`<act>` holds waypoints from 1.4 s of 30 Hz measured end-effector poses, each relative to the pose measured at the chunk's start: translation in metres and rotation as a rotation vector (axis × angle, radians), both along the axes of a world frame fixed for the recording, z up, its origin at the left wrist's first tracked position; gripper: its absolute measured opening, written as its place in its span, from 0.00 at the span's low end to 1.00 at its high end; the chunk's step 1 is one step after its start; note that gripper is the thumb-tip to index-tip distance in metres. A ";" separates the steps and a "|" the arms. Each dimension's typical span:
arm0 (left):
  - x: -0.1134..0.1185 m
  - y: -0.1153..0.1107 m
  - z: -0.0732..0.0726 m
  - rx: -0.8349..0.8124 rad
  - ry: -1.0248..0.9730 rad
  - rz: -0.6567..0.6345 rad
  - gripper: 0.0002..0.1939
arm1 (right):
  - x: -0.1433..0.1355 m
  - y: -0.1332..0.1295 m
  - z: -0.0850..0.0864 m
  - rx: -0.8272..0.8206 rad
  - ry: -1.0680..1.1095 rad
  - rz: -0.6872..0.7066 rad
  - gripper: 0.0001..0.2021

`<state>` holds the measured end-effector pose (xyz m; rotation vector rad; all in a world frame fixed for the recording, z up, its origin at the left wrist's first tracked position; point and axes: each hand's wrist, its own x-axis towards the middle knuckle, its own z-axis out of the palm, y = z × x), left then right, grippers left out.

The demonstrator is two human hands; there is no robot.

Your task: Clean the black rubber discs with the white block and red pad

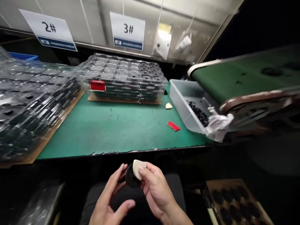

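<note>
In front of the table edge, my right hand pinches a cream-coloured, rounded pad between thumb and fingers. A round black disc is directly behind the pad, partly covered by it. My left hand is open, its fingers stretched toward the left edge of the disc and its thumb spread well apart. Whether the left fingertips touch the disc, I cannot tell. A second small cream piece lies on the green tabletop, with a red strip nearer the front.
Stacked clear plastic trays stand at the back, and another tray stack at left. A grey bin of small black parts sits beside a green conveyor belt. Lower right, a brown board bears several black discs.
</note>
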<state>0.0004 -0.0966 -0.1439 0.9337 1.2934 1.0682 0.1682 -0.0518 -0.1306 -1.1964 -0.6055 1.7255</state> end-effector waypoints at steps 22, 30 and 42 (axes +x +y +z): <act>-0.019 -0.002 0.043 -0.239 -0.260 0.156 0.43 | 0.026 -0.033 0.046 0.355 -0.516 0.288 0.09; -0.014 -0.009 0.055 -0.335 -0.243 0.164 0.42 | 0.016 -0.034 0.060 0.616 -0.791 0.357 0.09; -0.010 -0.010 0.061 -0.529 -0.480 0.223 0.38 | 0.015 -0.030 0.061 0.698 -0.932 0.443 0.09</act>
